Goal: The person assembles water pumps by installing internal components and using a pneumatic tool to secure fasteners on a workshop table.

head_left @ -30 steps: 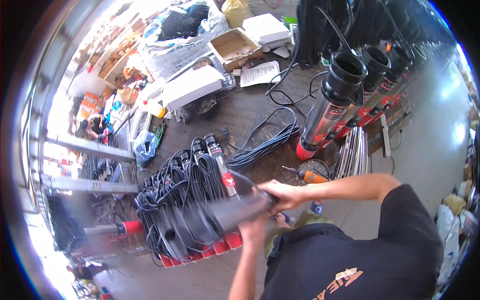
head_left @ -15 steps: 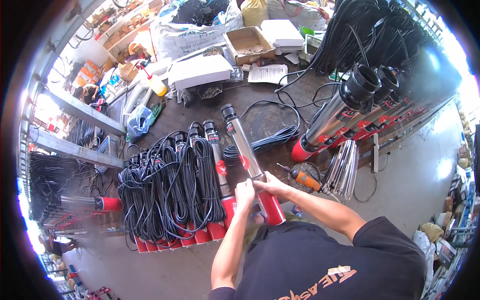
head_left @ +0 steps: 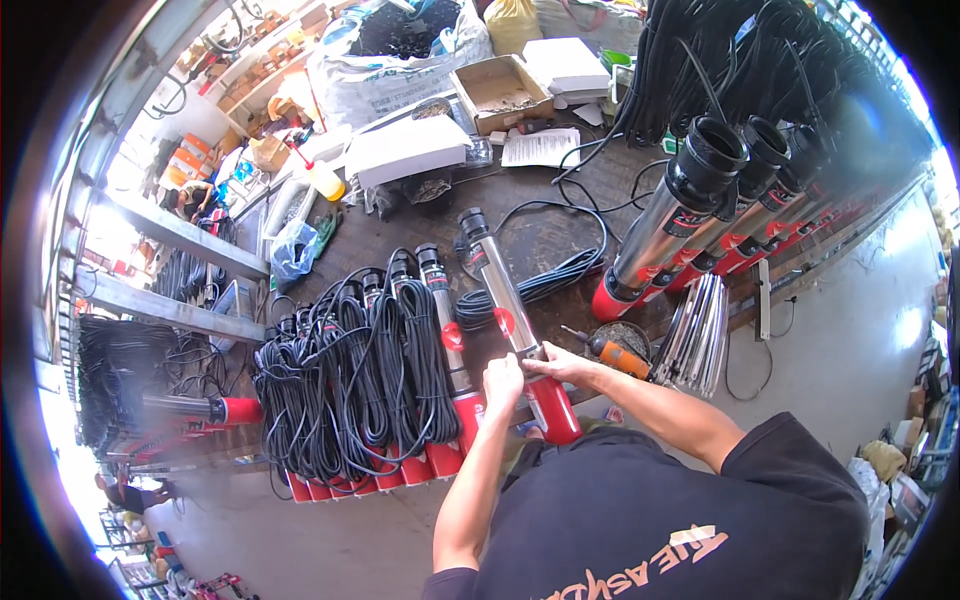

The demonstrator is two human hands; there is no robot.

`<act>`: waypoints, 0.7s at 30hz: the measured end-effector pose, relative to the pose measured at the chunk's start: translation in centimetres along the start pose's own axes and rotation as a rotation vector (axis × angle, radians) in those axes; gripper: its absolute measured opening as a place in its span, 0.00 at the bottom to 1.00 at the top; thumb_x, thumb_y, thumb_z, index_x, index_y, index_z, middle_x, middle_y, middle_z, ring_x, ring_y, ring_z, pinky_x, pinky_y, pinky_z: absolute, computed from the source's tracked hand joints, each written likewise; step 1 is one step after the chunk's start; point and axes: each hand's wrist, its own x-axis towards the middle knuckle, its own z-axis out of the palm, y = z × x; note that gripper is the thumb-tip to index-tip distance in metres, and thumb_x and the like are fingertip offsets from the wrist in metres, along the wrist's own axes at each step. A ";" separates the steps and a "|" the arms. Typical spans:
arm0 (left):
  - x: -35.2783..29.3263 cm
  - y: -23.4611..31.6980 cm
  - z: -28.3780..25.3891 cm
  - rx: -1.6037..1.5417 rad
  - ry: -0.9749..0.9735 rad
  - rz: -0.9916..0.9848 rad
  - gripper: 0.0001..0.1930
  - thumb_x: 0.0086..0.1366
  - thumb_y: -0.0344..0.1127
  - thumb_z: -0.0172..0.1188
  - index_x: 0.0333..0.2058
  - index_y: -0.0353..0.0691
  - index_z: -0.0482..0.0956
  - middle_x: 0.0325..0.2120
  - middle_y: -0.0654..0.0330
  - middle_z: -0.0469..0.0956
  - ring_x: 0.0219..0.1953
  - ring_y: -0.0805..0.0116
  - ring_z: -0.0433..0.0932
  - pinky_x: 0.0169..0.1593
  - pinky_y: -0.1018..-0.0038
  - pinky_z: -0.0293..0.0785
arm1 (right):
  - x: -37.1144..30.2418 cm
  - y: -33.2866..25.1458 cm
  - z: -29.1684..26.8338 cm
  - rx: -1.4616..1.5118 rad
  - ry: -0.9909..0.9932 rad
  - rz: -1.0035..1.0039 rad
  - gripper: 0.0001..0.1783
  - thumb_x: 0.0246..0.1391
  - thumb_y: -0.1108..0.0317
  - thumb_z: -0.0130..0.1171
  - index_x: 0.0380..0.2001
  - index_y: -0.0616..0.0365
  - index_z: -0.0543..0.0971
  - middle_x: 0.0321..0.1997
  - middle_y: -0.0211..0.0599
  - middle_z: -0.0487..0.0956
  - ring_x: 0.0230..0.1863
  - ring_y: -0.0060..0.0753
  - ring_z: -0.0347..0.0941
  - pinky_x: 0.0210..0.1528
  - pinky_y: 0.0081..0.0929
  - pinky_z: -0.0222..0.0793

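Observation:
A submersible pump, a long steel cylinder with a black top and a red lower end, lies on the dark workbench and points toward me. At the joint above its red part, my left hand is closed against the left side; its fingertips hide whatever they pinch. My right hand grips the same joint from the right, thumb across the front. Left of this pump is a row of similar pumps, with coiled black cables on top. A loose cable coil lies behind the held pump.
An orange power tool rests on a bowl of small parts, beside a bundle of metal strips. More steel pumps lean at the right under hanging black cables. A white box, an open carton and paper sheets lie farther back.
The whole view has shifted a little, so everything sits slightly farther right. Both hands keep about the same place at the pump's joint.

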 end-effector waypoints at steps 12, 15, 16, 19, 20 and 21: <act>-0.2 1.8 -3.5 -0.344 -0.070 -0.314 0.24 0.53 0.54 0.72 0.33 0.35 0.88 0.22 0.52 0.85 0.26 0.65 0.85 0.36 0.68 0.79 | 0.0 -0.4 -2.1 -0.007 -0.215 0.036 0.27 0.61 0.51 0.64 0.57 0.56 0.75 0.50 0.29 0.80 0.53 0.23 0.73 0.58 0.29 0.70; -1.9 5.2 -4.0 -0.554 0.155 -0.215 0.14 0.59 0.42 0.70 0.37 0.37 0.88 0.26 0.54 0.86 0.28 0.67 0.85 0.36 0.69 0.78 | 0.4 1.0 -3.9 0.151 -0.134 0.136 0.23 0.67 0.54 0.58 0.58 0.55 0.74 0.50 0.26 0.79 0.51 0.17 0.73 0.54 0.23 0.72; -2.1 5.6 -3.4 -0.576 0.186 -0.241 0.14 0.60 0.42 0.70 0.37 0.36 0.88 0.27 0.54 0.86 0.28 0.66 0.85 0.36 0.69 0.78 | 0.3 1.4 -4.0 0.124 -0.099 0.103 0.24 0.67 0.54 0.58 0.59 0.56 0.74 0.50 0.26 0.79 0.51 0.17 0.73 0.53 0.23 0.72; -2.6 6.4 -2.0 -0.681 0.315 -0.243 0.14 0.64 0.39 0.66 0.39 0.32 0.85 0.28 0.50 0.86 0.30 0.62 0.86 0.37 0.68 0.77 | 0.7 1.7 -3.7 -0.040 -0.013 -0.059 0.32 0.67 0.54 0.58 0.64 0.65 0.66 0.54 0.37 0.78 0.54 0.24 0.73 0.55 0.24 0.71; -2.9 6.9 -1.4 -0.621 0.373 -0.250 0.14 0.65 0.38 0.64 0.40 0.31 0.85 0.28 0.50 0.86 0.30 0.59 0.85 0.37 0.67 0.78 | 1.0 1.7 -3.6 -0.140 0.020 -0.076 0.34 0.67 0.54 0.58 0.66 0.66 0.63 0.55 0.41 0.77 0.55 0.27 0.72 0.57 0.26 0.70; -2.9 7.8 -0.8 -0.561 0.430 -0.251 0.15 0.67 0.38 0.63 0.41 0.30 0.84 0.28 0.50 0.86 0.29 0.56 0.85 0.36 0.65 0.78 | 1.4 2.2 -3.8 -0.241 0.057 -0.095 0.37 0.67 0.54 0.57 0.67 0.68 0.59 0.57 0.45 0.76 0.57 0.31 0.72 0.59 0.28 0.68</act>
